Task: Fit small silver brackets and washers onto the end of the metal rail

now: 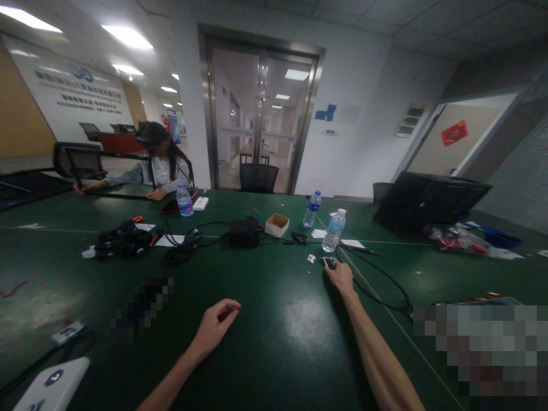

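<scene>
My right hand [341, 276] reaches far out over the dark green table [265, 319] with its fingers closed on a small dark device [329, 262]. A tiny white part [310, 258] lies just left of it. My left hand [215, 326] rests nearer to me on the table, fingers curled in a loose fist; I cannot make out anything inside it. A clear water bottle [333, 230] stands just beyond my right hand.
A small open cardboard box [277, 225], a black box [245, 232], tangled black cables [180, 250] and a second bottle [312, 209] sit mid-table. A person [154, 165] sits at the far left holding a black frame. A black cable [381, 285] runs right of my arm.
</scene>
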`<state>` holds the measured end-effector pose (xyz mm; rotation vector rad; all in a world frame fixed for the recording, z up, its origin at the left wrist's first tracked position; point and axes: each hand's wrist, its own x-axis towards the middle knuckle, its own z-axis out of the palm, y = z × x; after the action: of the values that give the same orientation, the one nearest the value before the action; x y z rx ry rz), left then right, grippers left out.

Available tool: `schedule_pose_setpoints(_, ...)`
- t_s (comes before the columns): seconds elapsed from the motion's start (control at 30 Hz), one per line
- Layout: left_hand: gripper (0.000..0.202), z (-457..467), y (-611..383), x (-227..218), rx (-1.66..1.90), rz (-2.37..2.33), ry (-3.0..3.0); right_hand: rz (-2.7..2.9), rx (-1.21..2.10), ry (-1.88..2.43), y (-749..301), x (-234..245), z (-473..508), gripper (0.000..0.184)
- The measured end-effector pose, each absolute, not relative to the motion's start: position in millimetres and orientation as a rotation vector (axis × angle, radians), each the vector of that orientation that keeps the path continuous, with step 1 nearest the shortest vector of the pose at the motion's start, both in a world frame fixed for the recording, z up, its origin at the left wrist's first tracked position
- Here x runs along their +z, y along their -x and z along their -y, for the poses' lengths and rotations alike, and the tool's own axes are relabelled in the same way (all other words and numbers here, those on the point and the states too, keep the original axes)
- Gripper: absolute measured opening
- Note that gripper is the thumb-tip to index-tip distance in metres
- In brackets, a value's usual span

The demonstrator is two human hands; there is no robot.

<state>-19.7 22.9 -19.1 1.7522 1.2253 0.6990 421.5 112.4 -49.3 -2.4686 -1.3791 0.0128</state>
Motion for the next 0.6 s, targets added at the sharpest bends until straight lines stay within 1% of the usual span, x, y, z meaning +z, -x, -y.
schedule_pose_setpoints(0.17,0.023,-21,18,-14,0.710,-1.227,-1.731,1.359,-0.110,2.446,-414,-45,-107,0.035)
schedule_pose_setpoints(0.3,0.022,-20,17,-10,0.704,-1.240,-1.724,1.450,-0.207,2.385,-408,-42,-101,0.029)
schedule_pose_setpoints(0.6,0.021,-20,17,-13,0.719,-1.240,-1.727,1.576,-0.228,2.324,-406,-39,-97,0.023)
